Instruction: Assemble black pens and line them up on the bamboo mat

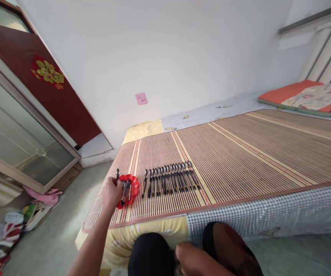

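Left hand: one hand (112, 191) is grasping one black pen (117, 173), which is standing up out of the fingers at the left rim of the dish.
Right hand: the other hand (186, 255) is resting low between the knees, its fingers apparently curling; they are mostly hidden, so whether it is gripping anything cannot be told.
Red dish: one dish (136, 186) with a scalloped rim is sitting near the mat's left end, just left of the row.
Pens in the dish: a few pens (125, 191) are lying in a bunch there, overlapping too closely for a sure count.
Pens in the row: about fifteen row pens (167, 179) are lying side by side on the mat, clips toward the wall (182, 57), the right-hand ones slanting more.
Mat: one striped mat (240, 153) is covering most of the bed (274, 209).
Bedding: two patterns are showing around the mat, a yellow cloth (145, 130) at the left and a checked cloth (240, 203) along the rest.
Quilt: one folded orange and floral quilt (306, 96) is lying at the far right.
Wall note: one pink note (141, 98) is sticking to the wall.
Door: one dark red door (76, 111) is bearing one gold ornament (49, 72).
Knees: two knees (152, 253) are pointing toward the bed's near edge.
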`<action>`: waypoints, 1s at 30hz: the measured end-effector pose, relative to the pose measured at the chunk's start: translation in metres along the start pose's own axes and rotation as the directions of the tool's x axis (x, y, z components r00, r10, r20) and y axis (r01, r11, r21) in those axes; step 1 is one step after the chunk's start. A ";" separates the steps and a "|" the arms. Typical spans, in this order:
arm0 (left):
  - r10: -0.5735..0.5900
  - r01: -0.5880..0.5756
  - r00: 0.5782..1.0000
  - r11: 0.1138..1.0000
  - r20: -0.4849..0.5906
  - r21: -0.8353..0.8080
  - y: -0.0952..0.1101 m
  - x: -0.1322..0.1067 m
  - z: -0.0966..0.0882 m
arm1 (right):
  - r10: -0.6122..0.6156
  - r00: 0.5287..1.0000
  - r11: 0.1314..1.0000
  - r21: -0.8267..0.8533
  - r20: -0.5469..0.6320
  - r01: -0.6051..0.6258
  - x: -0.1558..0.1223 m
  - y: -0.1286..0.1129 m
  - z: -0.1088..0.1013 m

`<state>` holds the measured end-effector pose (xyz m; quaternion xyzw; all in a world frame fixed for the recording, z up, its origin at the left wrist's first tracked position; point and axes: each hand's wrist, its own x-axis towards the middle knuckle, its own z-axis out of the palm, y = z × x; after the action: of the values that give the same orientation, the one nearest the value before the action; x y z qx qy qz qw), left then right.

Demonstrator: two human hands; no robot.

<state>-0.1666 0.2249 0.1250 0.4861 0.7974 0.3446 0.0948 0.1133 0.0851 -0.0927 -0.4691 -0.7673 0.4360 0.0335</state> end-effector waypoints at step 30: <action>0.192 0.685 0.561 0.440 0.806 -0.581 0.012 -0.250 0.059 | -0.153 0.908 0.375 0.827 -0.390 0.419 -0.054 -0.039 -0.087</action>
<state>-0.0020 0.0452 0.0431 0.3216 0.4479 0.4220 0.7196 0.1564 0.0932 0.0079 -0.2873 -0.4750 0.7004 0.4486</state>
